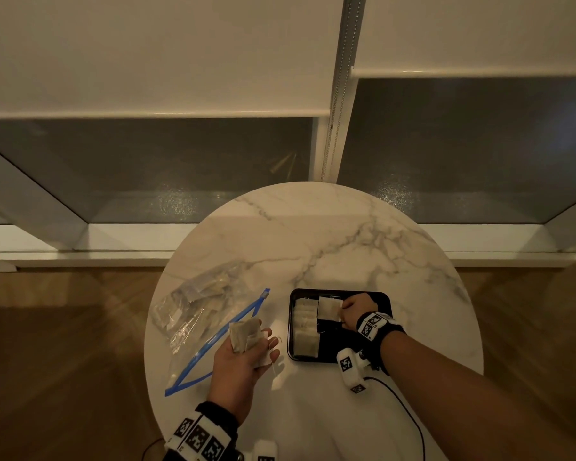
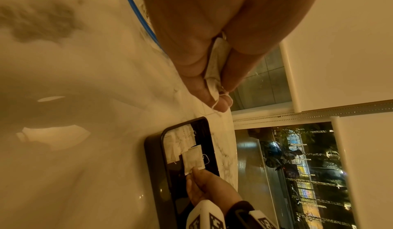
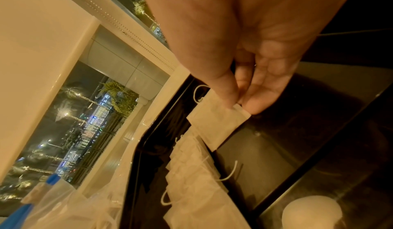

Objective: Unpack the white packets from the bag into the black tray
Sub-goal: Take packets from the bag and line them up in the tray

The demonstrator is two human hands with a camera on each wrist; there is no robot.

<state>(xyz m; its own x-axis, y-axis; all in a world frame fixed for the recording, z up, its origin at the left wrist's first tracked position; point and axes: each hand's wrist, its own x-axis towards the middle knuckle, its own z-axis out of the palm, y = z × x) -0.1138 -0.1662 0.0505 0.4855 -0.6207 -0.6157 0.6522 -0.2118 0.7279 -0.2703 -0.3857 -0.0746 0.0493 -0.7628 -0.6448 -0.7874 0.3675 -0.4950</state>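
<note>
Round marble table [image 1: 313, 234] under warm, dim light, wood floor on either side, window with lowered blinds [image 1: 153, 54] behind.

Nearest: left hand [image 1: 243, 357], palm up above the table's near left part, fingers and thumb curled round a small bunch of white packets [image 1: 246, 334], strings dangling off the fingertips. Seen from the left wrist as a packet edge [image 2: 214, 64] squeezed between thumb and fingers.

Just beyond and left of that hand: clear zip bag [image 1: 197, 314] with a blue seal, lying flat and open-mouthed on the marble, more packets visible inside, blurred through the plastic.

To the right, near the table's middle: black tray [image 1: 384, 301], resting flat. Along its left side, a row of packets [image 1: 305, 324] overlapping one another, strings trailing onto the black floor.

Over the tray's far part: right hand [image 1: 354, 311], thumb and fingertips pinching one corner of a single packet [image 1: 328, 308] that lies beside the row. Right wrist view: pinched packet [image 3: 217, 123] flat, overlapping the row's far end.

Farther still: bare marble, then window sill and dark glass.
</note>
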